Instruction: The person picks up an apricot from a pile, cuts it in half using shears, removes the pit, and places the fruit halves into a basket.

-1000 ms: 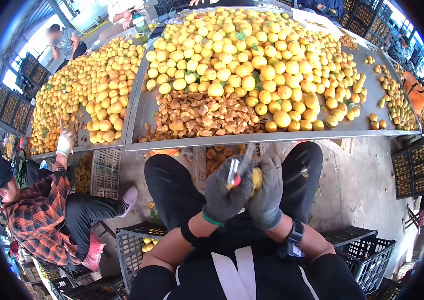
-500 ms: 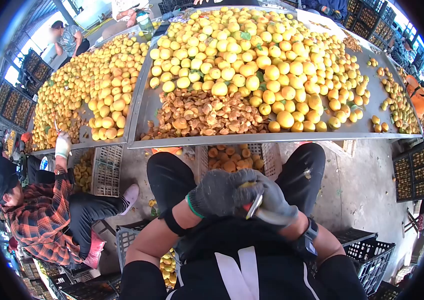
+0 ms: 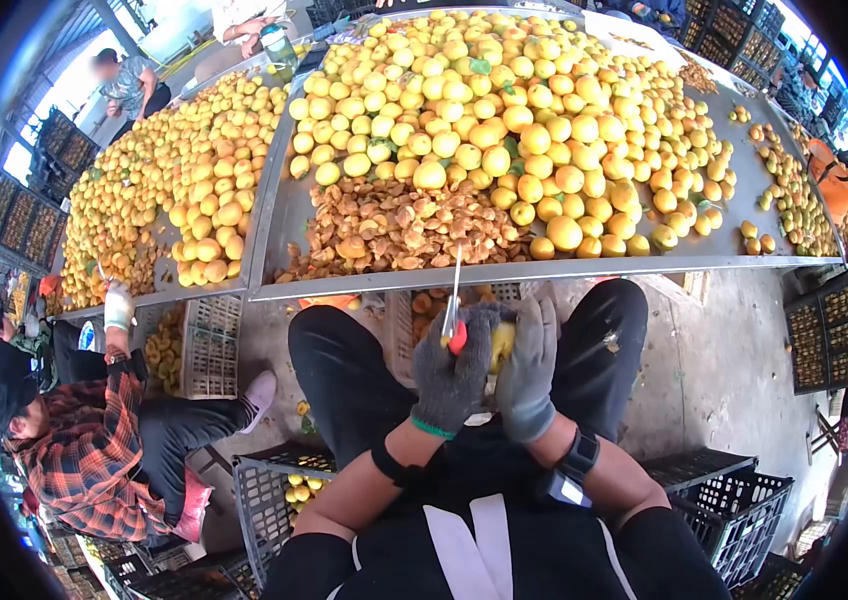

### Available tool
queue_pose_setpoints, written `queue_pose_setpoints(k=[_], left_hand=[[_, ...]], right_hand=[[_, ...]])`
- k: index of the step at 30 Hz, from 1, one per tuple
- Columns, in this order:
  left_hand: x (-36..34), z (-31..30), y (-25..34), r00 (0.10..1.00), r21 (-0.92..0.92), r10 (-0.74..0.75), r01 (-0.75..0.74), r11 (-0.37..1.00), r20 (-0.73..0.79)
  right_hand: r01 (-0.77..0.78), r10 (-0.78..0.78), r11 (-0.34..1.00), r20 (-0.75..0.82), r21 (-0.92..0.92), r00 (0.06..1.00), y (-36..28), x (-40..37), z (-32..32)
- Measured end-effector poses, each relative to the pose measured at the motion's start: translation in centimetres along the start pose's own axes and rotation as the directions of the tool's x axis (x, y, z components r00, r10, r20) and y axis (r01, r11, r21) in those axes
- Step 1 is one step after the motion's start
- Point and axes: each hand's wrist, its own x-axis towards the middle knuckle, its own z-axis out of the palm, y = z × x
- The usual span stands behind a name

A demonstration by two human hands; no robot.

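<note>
My left hand (image 3: pixel 452 370), in a dark grey glove with a green cuff, is closed on a knife (image 3: pixel 454 318) with a red-marked handle. Its thin blade points up at the table's edge. A yellow apricot (image 3: pixel 504 346) sits between my two hands. Against its other side rests my right hand (image 3: pixel 528 372), in a lighter grey glove, fingers stretched upward and palm on the fruit. Both hands are above my lap. Behind them, partly hidden, a crate (image 3: pixel 399 335) with orange apricot halves (image 3: pixel 429 308) stands under the table.
The metal table (image 3: pixel 374 284) bears a heap of apricots (image 3: pixel 464 100) and a pile of brown pit-like pieces (image 3: pixel 394 225). At left, a person in a plaid shirt (image 3: pixel 84 450) works beside a pale crate (image 3: pixel 212 345). Black crates (image 3: pixel 734 515) flank me.
My hands have moved up, nearer the table, and turned from being clasped together to upright with the apricot between them. The knife blade has swung from pointing down to pointing up.
</note>
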Motion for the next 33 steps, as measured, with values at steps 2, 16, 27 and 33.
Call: queue_pose_setpoints(k=[2, 16, 27, 33], left_hand=[[-0.2, 0.5, -1.7, 0.981, -0.203, -0.177, 0.159, 0.966, -0.074], [2.4, -4.6, 1.9, 0.666, 0.373, 0.357, -0.696, 0.614, 0.655], [0.4, -1.0, 0.9, 0.978, 0.185, 0.117, -0.148, 0.971, 0.171], [0.1, 0.5, -3.2, 0.999, 0.048, -0.034, 0.035, 0.998, -0.008]], right_hand=[[0.036, -0.038, 0.999, -0.055, -0.034, 0.998, 0.2, 0.0, 0.7], [-0.492, -0.131, 0.559, 0.657, 0.668, 0.742, 2.1, 1.2, -1.4], [-0.266, 0.190, 0.880, 0.223, 0.394, 0.956, 0.2, -0.1, -1.2], [-0.140, 0.138, 0.988, 0.039, 0.071, 0.990, 2.1, -0.9, 2.3]])
